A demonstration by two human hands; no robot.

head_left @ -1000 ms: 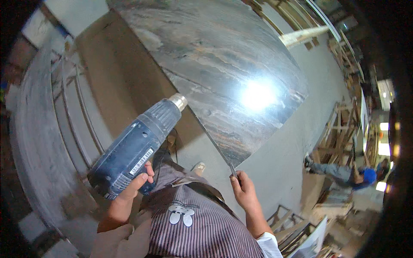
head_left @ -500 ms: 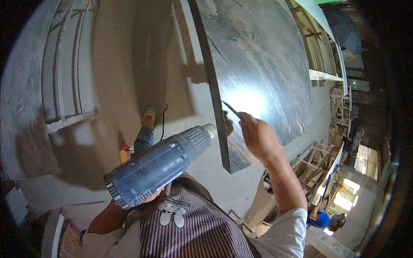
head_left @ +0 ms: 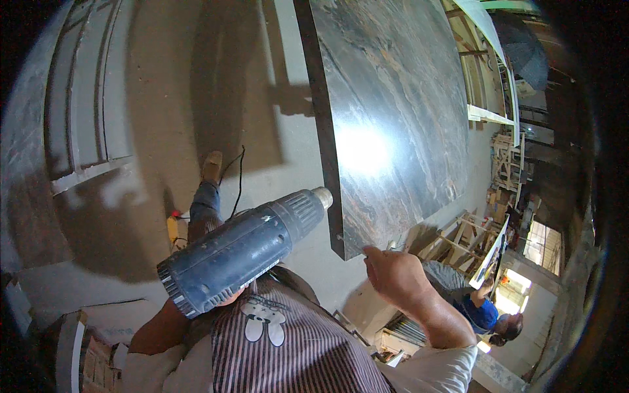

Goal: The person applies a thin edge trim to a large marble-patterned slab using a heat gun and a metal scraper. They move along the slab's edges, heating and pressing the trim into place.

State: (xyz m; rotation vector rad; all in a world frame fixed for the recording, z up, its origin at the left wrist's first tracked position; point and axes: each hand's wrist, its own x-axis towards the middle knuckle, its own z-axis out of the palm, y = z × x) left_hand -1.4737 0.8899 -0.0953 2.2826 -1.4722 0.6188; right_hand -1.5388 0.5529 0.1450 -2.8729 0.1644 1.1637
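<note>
My left hand [head_left: 230,298], mostly hidden underneath, is closed on a dark blue heat gun [head_left: 242,245]. Its metal nozzle points at the dark edge strip [head_left: 325,134] of a slab with a glossy grey-brown marbled top [head_left: 393,98], very near or touching it. My right hand [head_left: 396,275] is closed, fingertips beside the slab's near corner. A small pale end [head_left: 391,245] shows by its fingers; the thin dark-bladed tool seen there earlier is otherwise hidden by the hand.
A cable [head_left: 240,183] hangs near my shoe [head_left: 211,167]. Framed panels [head_left: 78,92] stand at the left. To the right, a person in blue [head_left: 481,314] is near wooden racks [head_left: 458,239]. A dark umbrella [head_left: 524,59] is at the far right.
My right hand has moved from over the slab's top towards me, down to its near corner; the dark blade no longer shows. The heat gun stays nearly in place, its nozzle slightly nearer the edge.
</note>
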